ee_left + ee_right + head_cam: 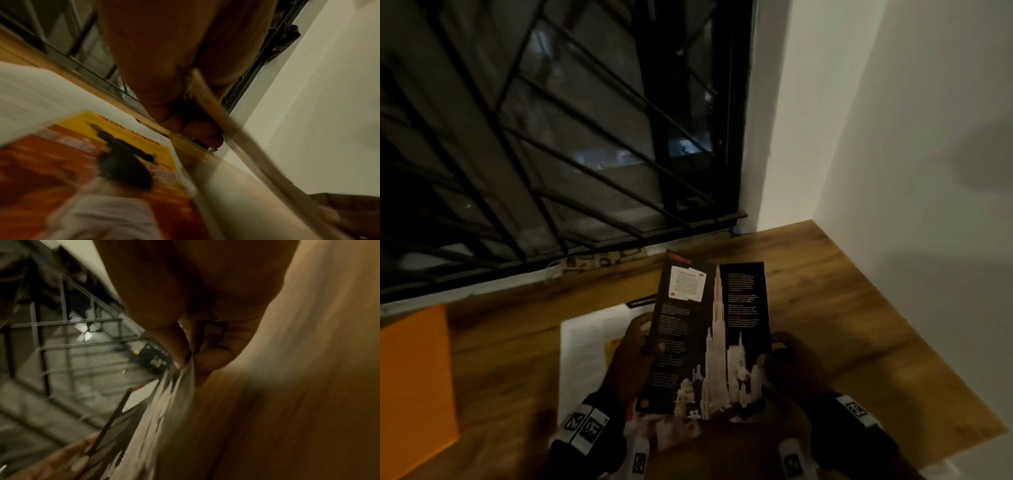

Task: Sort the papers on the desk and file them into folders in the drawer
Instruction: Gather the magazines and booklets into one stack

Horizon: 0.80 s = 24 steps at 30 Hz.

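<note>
I hold a black brochure [710,339] with white towers printed on it, raised and tilted above the wooden desk [842,308]. My left hand [635,356] grips its left edge, thumb on the front. My right hand [787,359] pinches its right edge, seen edge-on as the brochure [176,386] in the right wrist view. Under the hands lies a stack of white papers [585,346], topped by a yellow and orange printed sheet [86,162]. The brochure's edge [232,128] is blurred in the left wrist view.
An orange folder [414,387] lies at the desk's left. A barred dark window [551,137] runs behind the desk, and a white wall [911,171] closes the right side. A small black label [642,300] lies past the papers. No drawer is in view.
</note>
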Motion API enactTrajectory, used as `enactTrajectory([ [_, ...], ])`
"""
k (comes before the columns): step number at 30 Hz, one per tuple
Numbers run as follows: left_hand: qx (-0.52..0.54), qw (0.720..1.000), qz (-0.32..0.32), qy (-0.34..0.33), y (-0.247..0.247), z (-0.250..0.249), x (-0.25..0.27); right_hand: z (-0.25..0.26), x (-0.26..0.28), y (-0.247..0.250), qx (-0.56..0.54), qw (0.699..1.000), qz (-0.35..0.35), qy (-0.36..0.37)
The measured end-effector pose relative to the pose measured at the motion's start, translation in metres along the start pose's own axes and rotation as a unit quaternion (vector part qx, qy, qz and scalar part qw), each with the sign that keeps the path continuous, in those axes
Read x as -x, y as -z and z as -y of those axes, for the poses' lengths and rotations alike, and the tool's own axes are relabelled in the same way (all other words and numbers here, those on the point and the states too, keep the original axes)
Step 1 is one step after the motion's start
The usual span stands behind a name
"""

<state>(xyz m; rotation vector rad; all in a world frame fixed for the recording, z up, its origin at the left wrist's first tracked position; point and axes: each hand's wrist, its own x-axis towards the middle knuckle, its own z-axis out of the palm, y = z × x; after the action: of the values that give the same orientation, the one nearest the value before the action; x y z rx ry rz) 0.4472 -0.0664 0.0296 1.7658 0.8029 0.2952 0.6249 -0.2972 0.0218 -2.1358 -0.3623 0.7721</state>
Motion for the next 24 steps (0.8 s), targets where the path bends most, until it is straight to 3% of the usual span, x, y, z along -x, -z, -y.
enactTrajectory([
  [5,-0.032,0.997,-0.053,0.053,0.064,0.043,0.037,0.034,-0.006,-0.071,0.070,0.994,0.052,0.065],
  [9,-0.067,0.994,-0.079,0.034,0.092,0.068,0.055,0.055,-0.005,-0.116,0.128,0.986,0.053,0.090],
  [11,-0.123,0.988,-0.073,0.060,0.101,0.083,0.057,0.064,-0.001,-0.131,0.172,0.979,0.046,0.096],
  [14,-0.110,0.981,-0.073,0.143,0.101,0.123,0.048,0.067,-0.001,-0.145,0.252,0.960,0.025,0.120],
  [16,-0.184,0.968,-0.084,0.145,0.100,0.137,0.044,0.069,0.000,-0.150,0.257,0.960,0.014,0.113],
  [17,-0.237,0.959,-0.054,0.143,0.099,0.128,0.046,0.071,0.002,-0.151,0.251,0.961,0.017,0.111],
  [20,-0.375,0.920,-0.089,0.065,0.099,0.148,0.044,0.077,-0.001,-0.155,0.260,0.962,0.020,0.077],
  [24,-0.397,0.914,-0.067,0.048,0.096,0.160,0.040,0.084,-0.008,-0.156,0.270,0.961,0.016,0.063],
])
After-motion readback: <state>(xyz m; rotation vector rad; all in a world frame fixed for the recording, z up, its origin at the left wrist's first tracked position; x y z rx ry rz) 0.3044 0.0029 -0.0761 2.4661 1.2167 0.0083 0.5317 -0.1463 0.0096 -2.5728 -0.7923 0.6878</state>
